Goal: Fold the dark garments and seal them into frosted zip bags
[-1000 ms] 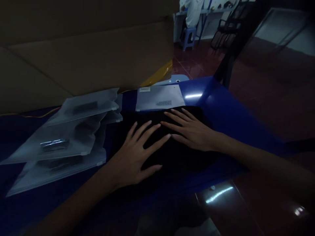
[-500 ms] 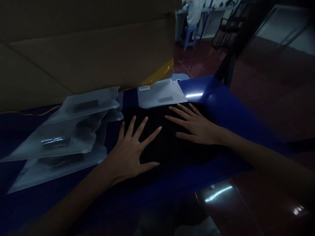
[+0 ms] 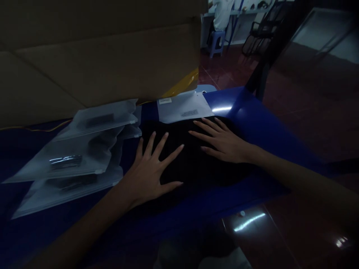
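A black piece of folded cloth (image 3: pixel 185 168), too dark to show its exact kind, lies on the blue table (image 3: pixel 263 116). Pressed flat on its left part is my left hand (image 3: pixel 151 168), fingers spread wide. My right hand (image 3: pixel 221 142) rests palm down on its right part, fingers also spread. Just beyond the cloth lies a flat frosted zip bag (image 3: pixel 182 108) with a white label and a patch of print. To the left, several frosted zip bags (image 3: pixel 92 147) with dark contents overlap in a stack.
A large cardboard box (image 3: pixel 112 67) with yellow tape (image 3: pixel 182 84) stands along the table's back. A dark post (image 3: pixel 260 74) rises at the right corner. Farther off, a person (image 3: pixel 222 15) sits on a blue stool (image 3: pixel 217 43) near a black chair (image 3: pixel 259 31).
Both hands stay spread on the black cloth in nearly the same place. The whole view has shifted very slightly.
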A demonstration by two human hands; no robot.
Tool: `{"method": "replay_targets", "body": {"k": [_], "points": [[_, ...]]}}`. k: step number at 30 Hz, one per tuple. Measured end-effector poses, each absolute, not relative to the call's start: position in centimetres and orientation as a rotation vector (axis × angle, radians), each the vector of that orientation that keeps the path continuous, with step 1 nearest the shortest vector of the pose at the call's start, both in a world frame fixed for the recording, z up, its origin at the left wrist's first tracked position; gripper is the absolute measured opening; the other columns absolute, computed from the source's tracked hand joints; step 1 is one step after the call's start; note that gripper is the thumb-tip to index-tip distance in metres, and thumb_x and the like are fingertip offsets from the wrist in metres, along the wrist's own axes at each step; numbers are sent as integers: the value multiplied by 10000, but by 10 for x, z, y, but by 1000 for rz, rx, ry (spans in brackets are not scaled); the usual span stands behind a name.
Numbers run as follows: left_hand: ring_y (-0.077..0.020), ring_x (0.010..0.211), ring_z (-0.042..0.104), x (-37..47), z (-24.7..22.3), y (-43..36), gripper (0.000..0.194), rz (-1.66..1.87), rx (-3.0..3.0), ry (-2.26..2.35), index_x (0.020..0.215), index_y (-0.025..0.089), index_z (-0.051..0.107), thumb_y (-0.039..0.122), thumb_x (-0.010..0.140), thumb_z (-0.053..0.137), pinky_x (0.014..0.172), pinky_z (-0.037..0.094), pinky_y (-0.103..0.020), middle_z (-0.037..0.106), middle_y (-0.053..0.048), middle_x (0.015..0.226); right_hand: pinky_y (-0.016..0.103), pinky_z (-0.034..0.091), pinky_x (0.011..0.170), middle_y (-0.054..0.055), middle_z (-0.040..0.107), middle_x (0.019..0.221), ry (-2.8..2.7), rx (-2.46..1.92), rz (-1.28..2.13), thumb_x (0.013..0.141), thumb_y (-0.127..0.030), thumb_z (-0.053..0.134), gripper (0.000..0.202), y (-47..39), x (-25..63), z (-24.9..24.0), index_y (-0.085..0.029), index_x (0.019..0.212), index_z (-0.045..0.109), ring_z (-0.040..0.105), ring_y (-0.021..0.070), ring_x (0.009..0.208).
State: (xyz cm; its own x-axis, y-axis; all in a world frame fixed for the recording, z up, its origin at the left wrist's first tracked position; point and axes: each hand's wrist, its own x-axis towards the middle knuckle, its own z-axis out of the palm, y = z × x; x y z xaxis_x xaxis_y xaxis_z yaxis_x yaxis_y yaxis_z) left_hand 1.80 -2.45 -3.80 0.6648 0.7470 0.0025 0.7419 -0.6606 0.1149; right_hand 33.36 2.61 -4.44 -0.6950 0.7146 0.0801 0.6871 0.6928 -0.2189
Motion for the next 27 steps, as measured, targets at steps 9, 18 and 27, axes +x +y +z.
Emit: {"method": "replay_targets", "body": {"k": [9,18,27], "points": [[-609,1592,36,21,-37,-24,932,72,2746,1274,1704,413,169,804,941,535,1143,131,-900,-14,-144,1805,709,129,1293,108,177,1783,-2734,-1143,246,1099,-593,376,670,27,330,-45,-279,1686,297,107,370,1656],[-602,1594,42,21,-38,-24,931,92,2743,1256,1702,437,147,790,940,552,1145,138,-899,-27,-114,1809,711,137,1292,103,188,1782,-2718,-1129,263,1097,-611,367,670,28,332,-46,-293,1683,301,121,366,1655],[-569,1607,53,17,-33,-23,955,160,2822,1169,1720,365,113,759,968,550,1163,116,-883,47,-187,1788,682,142,1305,106,268,1766,-2650,-1122,385,1110,-612,307,651,27,339,-38,-287,1674,334,163,345,1653]]}}
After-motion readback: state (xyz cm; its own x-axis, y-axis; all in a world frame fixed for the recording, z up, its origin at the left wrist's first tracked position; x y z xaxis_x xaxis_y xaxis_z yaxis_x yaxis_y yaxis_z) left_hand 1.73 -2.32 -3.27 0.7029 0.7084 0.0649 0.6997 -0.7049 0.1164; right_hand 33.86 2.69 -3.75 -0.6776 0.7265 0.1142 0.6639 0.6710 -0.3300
